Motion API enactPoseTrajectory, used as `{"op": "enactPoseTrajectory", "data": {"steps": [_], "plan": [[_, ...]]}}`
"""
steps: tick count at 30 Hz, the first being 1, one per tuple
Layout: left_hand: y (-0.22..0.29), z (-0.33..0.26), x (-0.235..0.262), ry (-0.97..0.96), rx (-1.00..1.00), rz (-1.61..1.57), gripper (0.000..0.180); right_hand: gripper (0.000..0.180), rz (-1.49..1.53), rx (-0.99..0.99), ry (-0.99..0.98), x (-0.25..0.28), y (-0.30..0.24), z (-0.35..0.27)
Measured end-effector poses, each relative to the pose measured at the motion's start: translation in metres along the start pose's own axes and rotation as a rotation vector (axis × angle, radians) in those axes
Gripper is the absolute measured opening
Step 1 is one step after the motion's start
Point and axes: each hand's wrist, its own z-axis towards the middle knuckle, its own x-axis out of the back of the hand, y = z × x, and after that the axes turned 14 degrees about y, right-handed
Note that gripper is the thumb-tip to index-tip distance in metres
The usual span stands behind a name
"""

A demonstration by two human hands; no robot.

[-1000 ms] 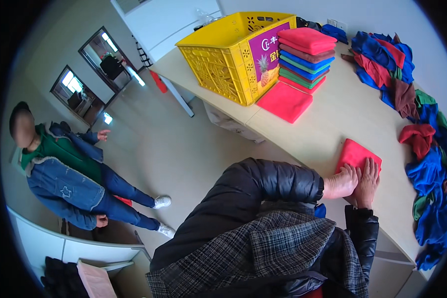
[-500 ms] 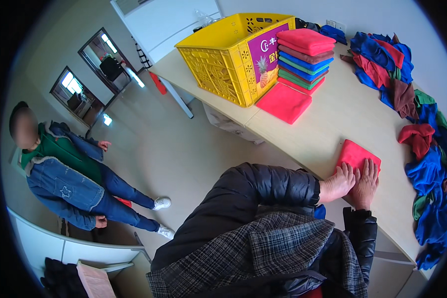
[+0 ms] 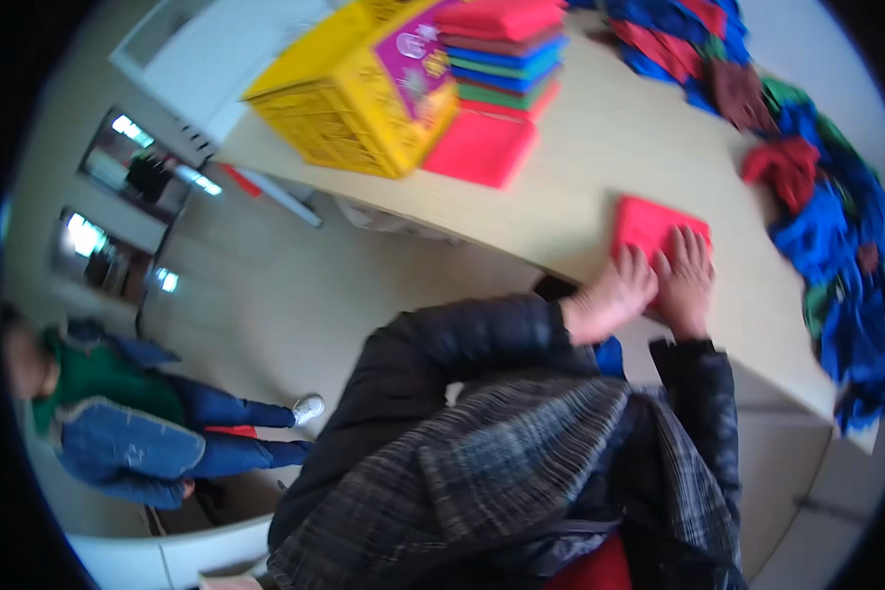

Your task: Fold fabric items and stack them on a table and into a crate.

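A folded red cloth lies near the table's front edge, beneath both my hands. My left hand rests on its near left part, fingers stretched over the fabric. Beside it, my right hand is laid flat with its fingers apart, covering the near right part. Neither hand grips anything. Farther left, another folded red cloth lies flat against the foot of a neat stack of folded cloths in red, brown, blue and green. The picture is somewhat blurred.
A yellow plastic crate stands left of the stack on the pale table. Loose crumpled cloths, mostly blue, run along the table's far right side. At the left, a person in a denim jacket stands on the floor.
My view has shifted, so the table and crate appear higher and farther left. Both hands stay on the folded red cloth, with the right hand's fingers now more spread.
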Motion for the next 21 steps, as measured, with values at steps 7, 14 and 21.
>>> {"op": "enactPoseTrajectory", "data": {"steps": [7, 14, 21], "plan": [[-0.027, -0.028, 0.005, 0.044, 0.202, -0.321, 0.049, 0.056, 0.005, -0.029, 0.048, 0.005, -0.014, 0.009], [-0.052, -0.043, 0.018, 0.073, 0.477, -0.451, 0.046, 0.058, -0.034, -0.039, 0.000, 0.006, -0.009, 0.007], [-0.024, -0.032, 0.005, 0.196, 0.359, -0.573, 0.036, 0.058, -0.007, -0.036, 0.004, 0.006, -0.008, 0.007]]}}
